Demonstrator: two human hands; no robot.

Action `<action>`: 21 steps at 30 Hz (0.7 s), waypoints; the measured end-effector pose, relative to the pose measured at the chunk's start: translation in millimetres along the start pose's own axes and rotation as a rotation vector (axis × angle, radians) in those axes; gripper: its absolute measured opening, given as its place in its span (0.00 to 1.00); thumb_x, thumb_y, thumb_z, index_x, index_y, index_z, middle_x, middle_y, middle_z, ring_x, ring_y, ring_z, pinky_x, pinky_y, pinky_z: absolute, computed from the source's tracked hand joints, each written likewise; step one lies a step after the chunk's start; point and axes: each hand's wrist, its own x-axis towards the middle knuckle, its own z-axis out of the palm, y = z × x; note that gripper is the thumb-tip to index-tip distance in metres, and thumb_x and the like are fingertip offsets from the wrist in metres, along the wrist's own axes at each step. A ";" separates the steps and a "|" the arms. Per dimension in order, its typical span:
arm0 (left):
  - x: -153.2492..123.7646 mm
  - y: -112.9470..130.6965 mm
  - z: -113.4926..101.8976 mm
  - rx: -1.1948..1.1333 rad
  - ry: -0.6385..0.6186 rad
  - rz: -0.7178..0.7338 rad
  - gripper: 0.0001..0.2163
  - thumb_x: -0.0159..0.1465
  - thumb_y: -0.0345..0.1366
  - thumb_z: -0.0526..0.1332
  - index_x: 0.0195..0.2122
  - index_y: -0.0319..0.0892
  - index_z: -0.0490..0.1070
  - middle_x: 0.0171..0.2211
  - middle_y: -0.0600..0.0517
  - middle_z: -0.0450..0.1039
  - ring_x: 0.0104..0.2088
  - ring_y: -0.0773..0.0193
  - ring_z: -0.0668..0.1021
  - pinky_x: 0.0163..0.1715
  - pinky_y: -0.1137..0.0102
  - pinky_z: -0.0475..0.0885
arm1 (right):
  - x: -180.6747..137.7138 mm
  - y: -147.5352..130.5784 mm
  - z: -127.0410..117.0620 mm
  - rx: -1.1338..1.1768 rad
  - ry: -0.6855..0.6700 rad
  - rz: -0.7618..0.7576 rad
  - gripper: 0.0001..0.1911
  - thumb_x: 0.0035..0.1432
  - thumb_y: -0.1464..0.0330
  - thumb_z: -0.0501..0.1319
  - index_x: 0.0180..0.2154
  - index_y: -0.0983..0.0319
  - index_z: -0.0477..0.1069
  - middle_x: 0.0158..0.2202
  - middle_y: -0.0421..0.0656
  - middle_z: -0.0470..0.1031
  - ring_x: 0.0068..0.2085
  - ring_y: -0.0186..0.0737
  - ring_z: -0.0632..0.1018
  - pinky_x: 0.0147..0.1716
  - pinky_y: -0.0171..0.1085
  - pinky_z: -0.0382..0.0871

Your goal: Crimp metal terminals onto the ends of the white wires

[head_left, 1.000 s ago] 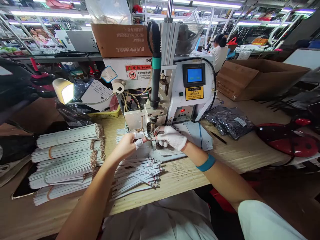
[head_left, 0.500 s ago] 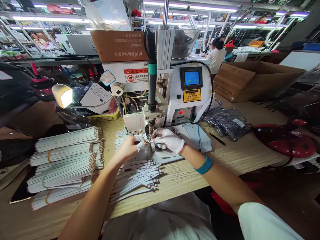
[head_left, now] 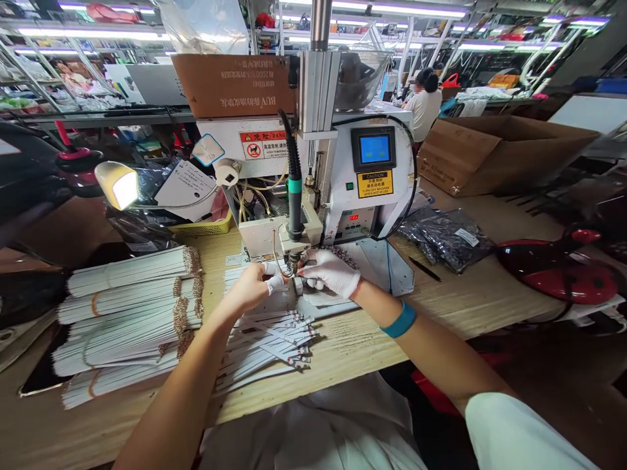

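Bare left hand (head_left: 247,288), two fingers wrapped in white, and white-gloved right hand (head_left: 330,273) held close together, both pinching a narrow white strip (head_left: 296,285) just beneath the metal head (head_left: 292,258) of a white benchtop machine (head_left: 372,189); loose white strips (head_left: 267,343) lie nearer the person on the pale wooden workbench (head_left: 372,326), beside rubber-banded white bundles (head_left: 127,313)
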 end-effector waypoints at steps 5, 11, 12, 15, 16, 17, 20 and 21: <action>0.7 -0.9 -1.2 -0.016 0.010 0.008 0.10 0.52 0.37 0.58 0.19 0.40 0.60 0.18 0.59 0.56 0.23 0.70 0.61 0.24 0.74 0.55 | -1.7 -2.1 0.3 -0.006 0.000 0.000 0.12 0.41 0.73 0.64 0.30 0.64 0.64 0.22 0.35 0.67 0.16 0.23 0.64 0.10 0.25 0.50; 0.5 0.2 -1.8 -0.025 0.021 0.004 0.09 0.52 0.39 0.60 0.23 0.38 0.68 0.21 0.56 0.64 0.24 0.69 0.64 0.25 0.74 0.58 | -1.9 -0.1 1.3 -0.055 0.022 -0.040 0.14 0.41 0.71 0.65 0.30 0.63 0.62 0.22 0.35 0.68 0.16 0.24 0.65 0.10 0.25 0.51; 0.5 0.1 -1.9 -0.033 0.017 0.002 0.09 0.52 0.39 0.60 0.23 0.38 0.68 0.22 0.56 0.65 0.24 0.69 0.65 0.26 0.75 0.58 | -2.0 0.0 0.4 -0.071 0.021 -0.046 0.14 0.41 0.71 0.66 0.31 0.63 0.62 0.22 0.35 0.68 0.16 0.25 0.65 0.10 0.25 0.51; 0.1 -1.2 -2.8 -0.059 0.024 0.002 0.10 0.51 0.40 0.62 0.25 0.37 0.70 0.23 0.55 0.67 0.26 0.68 0.66 0.28 0.74 0.60 | -4.1 -4.1 -7.1 -0.147 0.015 -0.081 0.15 0.43 0.69 0.65 0.32 0.63 0.63 0.22 0.36 0.67 0.17 0.25 0.66 0.11 0.26 0.52; -0.2 -2.0 -3.5 -0.059 0.031 0.006 0.11 0.51 0.41 0.62 0.26 0.37 0.71 0.24 0.54 0.67 0.26 0.68 0.67 0.28 0.74 0.61 | -5.4 -7.1 -11.3 -0.199 0.020 -0.101 0.14 0.44 0.69 0.64 0.33 0.63 0.63 0.23 0.36 0.67 0.17 0.25 0.66 0.11 0.26 0.53; -0.7 -2.9 -4.3 -0.053 0.034 0.011 0.11 0.51 0.41 0.63 0.26 0.37 0.71 0.24 0.54 0.67 0.27 0.67 0.67 0.28 0.74 0.61 | -7.1 -10.8 -15.9 -0.269 0.034 -0.125 0.13 0.45 0.68 0.64 0.34 0.64 0.65 0.23 0.37 0.67 0.17 0.25 0.65 0.12 0.26 0.53; -2.3 -4.9 -6.5 -0.031 0.022 0.027 0.12 0.51 0.42 0.63 0.27 0.36 0.72 0.23 0.54 0.67 0.26 0.68 0.66 0.27 0.74 0.60 | -13.3 -22.6 -28.1 -0.512 0.107 -0.214 0.10 0.46 0.68 0.62 0.33 0.66 0.70 0.24 0.38 0.68 0.17 0.23 0.62 0.13 0.27 0.52; -2.7 -5.2 -7.0 -0.033 0.014 0.034 0.11 0.52 0.41 0.63 0.26 0.36 0.71 0.23 0.55 0.66 0.25 0.69 0.65 0.27 0.75 0.59 | -15.5 -25.6 -30.1 -0.563 0.116 -0.231 0.10 0.47 0.68 0.62 0.33 0.67 0.71 0.23 0.38 0.68 0.17 0.23 0.62 0.13 0.27 0.52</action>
